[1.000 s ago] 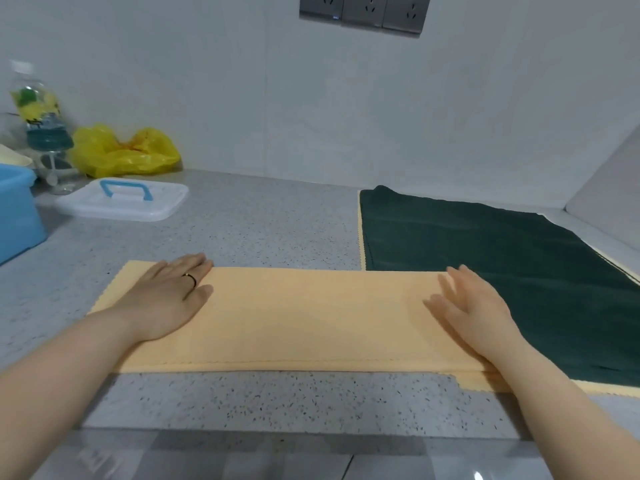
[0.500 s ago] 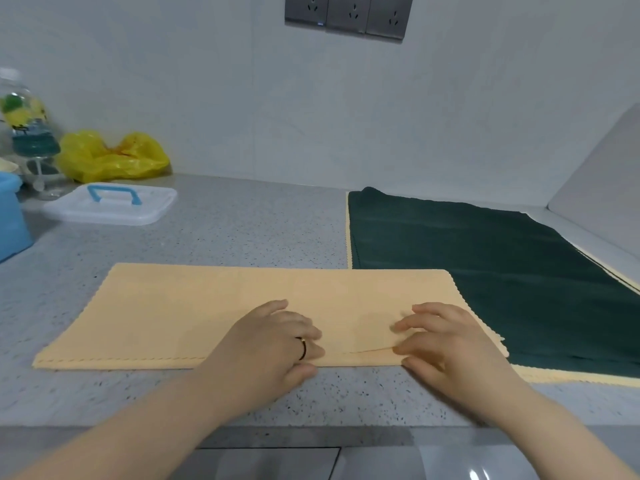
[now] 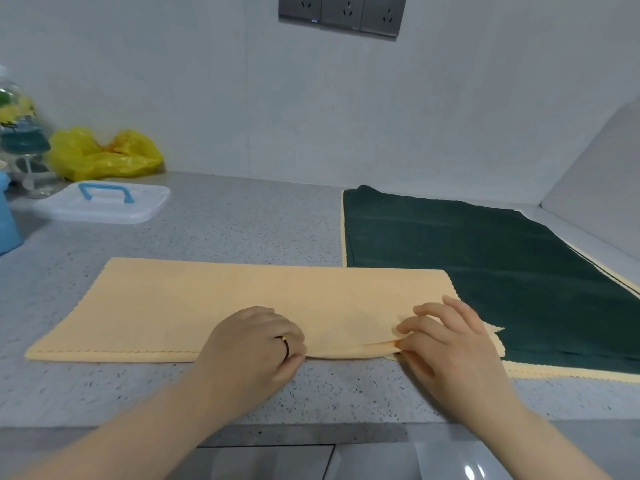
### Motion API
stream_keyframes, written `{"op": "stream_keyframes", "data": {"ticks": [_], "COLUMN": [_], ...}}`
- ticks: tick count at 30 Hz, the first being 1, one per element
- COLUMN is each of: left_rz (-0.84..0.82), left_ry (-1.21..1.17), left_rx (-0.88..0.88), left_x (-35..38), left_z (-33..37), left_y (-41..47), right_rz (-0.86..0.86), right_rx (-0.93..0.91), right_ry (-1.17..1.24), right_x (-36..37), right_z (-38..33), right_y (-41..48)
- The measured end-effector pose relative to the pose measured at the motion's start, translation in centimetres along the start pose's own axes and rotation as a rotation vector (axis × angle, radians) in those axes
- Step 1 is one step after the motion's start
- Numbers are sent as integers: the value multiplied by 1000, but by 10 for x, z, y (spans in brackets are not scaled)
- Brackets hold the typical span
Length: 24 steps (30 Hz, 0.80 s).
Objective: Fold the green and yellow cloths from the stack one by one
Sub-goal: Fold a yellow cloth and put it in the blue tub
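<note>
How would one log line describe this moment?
yellow cloth: folded strip on counter | left hand: grips its near edge | right hand: pinches near edge | green cloth: flat, untouched

A grey speckled counter (image 3: 242, 230) meets pale walls (image 3: 173, 81) bearing a dark socket panel (image 3: 341, 13).

Both hands, left (image 3: 254, 337) and right (image 3: 450, 341), pinch the yellow cloth's (image 3: 214, 306) near edge beside the green cloth (image 3: 485, 265).

Folded yellow cloth (image 3: 242, 303) overlaps flat green cloth (image 3: 485, 265).
</note>
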<state>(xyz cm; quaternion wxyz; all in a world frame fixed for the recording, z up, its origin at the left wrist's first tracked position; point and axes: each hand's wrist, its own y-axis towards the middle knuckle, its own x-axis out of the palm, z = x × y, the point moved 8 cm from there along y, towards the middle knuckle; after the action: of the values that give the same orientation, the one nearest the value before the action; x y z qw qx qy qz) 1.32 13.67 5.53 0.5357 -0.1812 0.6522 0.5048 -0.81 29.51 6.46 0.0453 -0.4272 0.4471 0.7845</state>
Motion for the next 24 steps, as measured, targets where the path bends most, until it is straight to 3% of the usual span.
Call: {"op": "stream_keyframes", "data": {"ticks": [3,8,13,18,24], "left_rz": [-21,-60,-64,-46,-30], "left_ry": [-54,-89,0,99,123], "left_rx": [-110,-246,-226,-117,-70], "left_x": [4,7,14,6,5], "left_z": [-12,-29,-25,-13,-17], "left_y": [-11,-18,-15,-9,-18], "right_rz": [-97,-63,-53,6,-69], "right_rx": [72,202,301,184,201], "right_ry": [171,345,289,356,384], "right_x": [12,14,19,11,16], "right_z": [5,16,17,7,8], "right_y": [-13,-19,-14,-11,-15]}}
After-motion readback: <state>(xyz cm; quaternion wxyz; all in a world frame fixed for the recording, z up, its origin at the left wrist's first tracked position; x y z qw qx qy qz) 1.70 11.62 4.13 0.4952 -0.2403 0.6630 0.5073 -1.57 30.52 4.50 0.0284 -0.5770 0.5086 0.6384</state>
